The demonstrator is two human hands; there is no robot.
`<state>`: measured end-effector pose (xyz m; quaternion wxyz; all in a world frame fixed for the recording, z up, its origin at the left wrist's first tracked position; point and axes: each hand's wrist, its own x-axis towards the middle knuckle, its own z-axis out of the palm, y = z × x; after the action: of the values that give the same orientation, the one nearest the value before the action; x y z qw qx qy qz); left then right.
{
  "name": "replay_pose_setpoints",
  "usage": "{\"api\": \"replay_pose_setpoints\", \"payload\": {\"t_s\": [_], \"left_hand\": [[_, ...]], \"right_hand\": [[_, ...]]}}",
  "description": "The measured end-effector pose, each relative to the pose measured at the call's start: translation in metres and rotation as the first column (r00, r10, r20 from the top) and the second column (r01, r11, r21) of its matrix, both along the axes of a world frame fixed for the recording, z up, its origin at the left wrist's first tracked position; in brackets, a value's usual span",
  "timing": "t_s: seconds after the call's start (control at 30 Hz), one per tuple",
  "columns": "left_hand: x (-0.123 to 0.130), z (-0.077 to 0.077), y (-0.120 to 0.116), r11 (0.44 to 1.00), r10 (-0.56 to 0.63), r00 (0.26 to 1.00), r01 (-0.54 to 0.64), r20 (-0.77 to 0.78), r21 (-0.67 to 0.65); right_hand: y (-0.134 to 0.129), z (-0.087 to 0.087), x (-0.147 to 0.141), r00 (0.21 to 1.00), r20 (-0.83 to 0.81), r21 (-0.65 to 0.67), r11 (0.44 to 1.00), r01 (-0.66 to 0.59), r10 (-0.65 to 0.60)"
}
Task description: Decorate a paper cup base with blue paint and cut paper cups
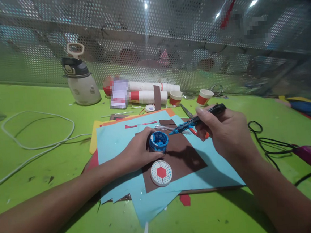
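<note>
Jar [159, 143] sits clasped inside the left grip [139, 147], near the blue-smeared pen [190, 123] pinched in the right grip [225, 130].

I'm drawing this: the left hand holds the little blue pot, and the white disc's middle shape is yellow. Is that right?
Not quite: the middle shape on the white disc is red, not yellow, as the head view shows. The left hand does hold the little blue pot.

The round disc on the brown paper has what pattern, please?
In the head view, the round disc is white with a red central hexagon, dark radiating lines and blue dots.
</note>
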<state>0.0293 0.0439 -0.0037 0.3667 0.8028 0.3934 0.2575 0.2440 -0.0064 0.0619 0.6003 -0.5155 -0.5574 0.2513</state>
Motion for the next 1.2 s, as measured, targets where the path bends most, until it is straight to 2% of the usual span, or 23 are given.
{"api": "replay_pose_setpoints", "payload": {"t_s": [0.23,0.4,0.47,0.57,0.67,0.77,0.93,1.03,1.2], "left_hand": [[0.004,-0.002,0.007,0.999,0.018,1.000,-0.018,-0.008,0.051],[-0.007,0.016,0.008,0.999,-0.027,0.998,0.028,-0.053,0.016],[-0.021,0.028,-0.001,1.000,0.004,0.996,-0.003,-0.090,0.012],[-0.042,0.040,-0.027,0.985,0.158,0.970,-0.141,-0.184,0.103],[-0.049,0.040,-0.057,0.994,0.098,0.972,-0.105,-0.214,-0.021],[-0.042,0.034,-0.070,0.995,-0.004,0.989,-0.011,-0.148,-0.102],[-0.028,0.029,-0.056,0.986,-0.152,0.969,0.136,-0.195,-0.093],[-0.025,0.028,-0.049,0.984,-0.174,0.962,0.161,-0.208,-0.080],[-0.024,0.022,-0.046,0.978,-0.206,0.968,0.204,-0.141,-0.029]], "right_hand": [[-0.008,0.006,-0.006,0.969,-0.230,-0.031,0.995,-0.094,0.084],[-0.020,0.011,-0.005,0.917,-0.365,-0.131,0.967,-0.220,0.159],[-0.024,0.010,-0.003,0.899,-0.400,-0.154,0.954,-0.257,0.178],[-0.029,0.007,0.001,0.880,-0.439,-0.177,0.943,-0.282,0.181],[-0.033,0.004,0.003,0.863,-0.467,-0.198,0.929,-0.313,0.192],[-0.037,0.001,0.002,0.864,-0.456,-0.198,0.923,-0.331,0.212],[-0.044,-0.013,-0.002,0.926,-0.326,-0.190,0.946,-0.261,0.190],[-0.045,-0.023,-0.007,0.937,-0.260,-0.217,0.932,-0.291,0.232],[-0.046,-0.031,-0.015,0.942,-0.165,-0.284,0.901,-0.328,0.291]]}}
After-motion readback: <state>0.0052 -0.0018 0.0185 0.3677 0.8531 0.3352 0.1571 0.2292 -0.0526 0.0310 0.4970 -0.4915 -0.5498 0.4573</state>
